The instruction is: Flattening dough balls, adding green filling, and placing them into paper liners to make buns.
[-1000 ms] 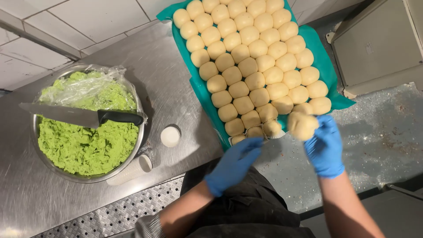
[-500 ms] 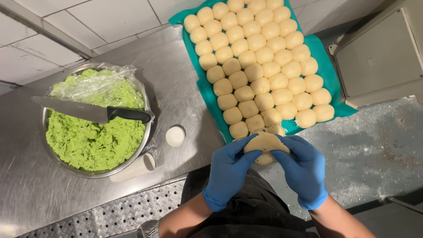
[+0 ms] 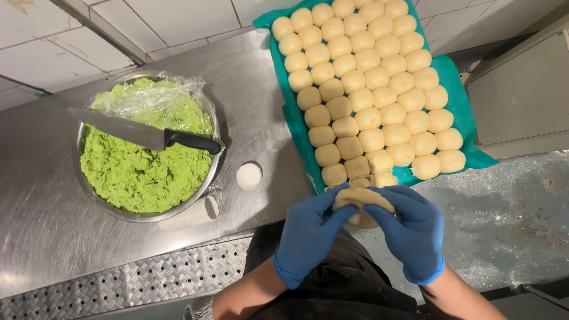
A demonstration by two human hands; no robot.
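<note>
Here both gloved hands (image 3: pixel 361 228) pinch a dough piece (image 3: pixel 363 201).

Single head-worn view: looking almost straight down from above the person's chest, facing the steel counter (image 3: pixel 261 106) and tiled wall beyond. Sitting close over the gloved hands, which are filling the lower centre. No second view sharing the scene.

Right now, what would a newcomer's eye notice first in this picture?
Two blue-gloved hands, left hand and right hand, press a dough ball at bottom centre. Above lie rows of dough balls on a teal cloth. Left, a metal bowl of green paste carries a knife.
</note>
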